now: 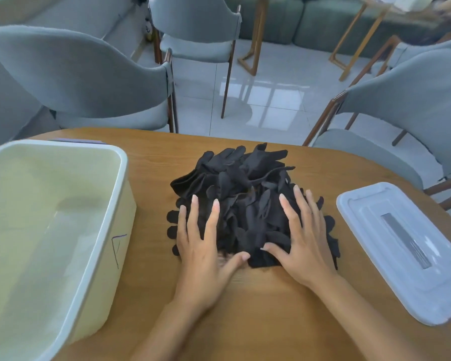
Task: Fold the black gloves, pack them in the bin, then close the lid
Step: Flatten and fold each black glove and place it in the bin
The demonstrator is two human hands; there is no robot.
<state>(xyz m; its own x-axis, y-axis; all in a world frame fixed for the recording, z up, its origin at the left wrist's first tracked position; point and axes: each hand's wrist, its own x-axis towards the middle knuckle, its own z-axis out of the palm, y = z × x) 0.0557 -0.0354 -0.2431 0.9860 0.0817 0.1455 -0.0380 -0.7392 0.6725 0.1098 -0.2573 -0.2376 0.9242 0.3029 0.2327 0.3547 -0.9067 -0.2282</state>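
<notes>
A loose heap of black gloves [245, 194] lies in the middle of the wooden table [258, 308]. My left hand [203, 246] rests flat on the heap's near left side, fingers straight and spread. My right hand [301, 235] lies flat on the near right side, fingers straight too. The pale bin [110, 204] stands to the left with nothing inside it, its top uncovered. Its white lid [406, 251] lies flat on the table to the right.
Grey upholstered chairs stand beyond the table at the far left [89, 82], back [198, 29] and right [406, 113]. The table's far edge curves just behind the gloves. Tiled floor [266, 82] lies beyond.
</notes>
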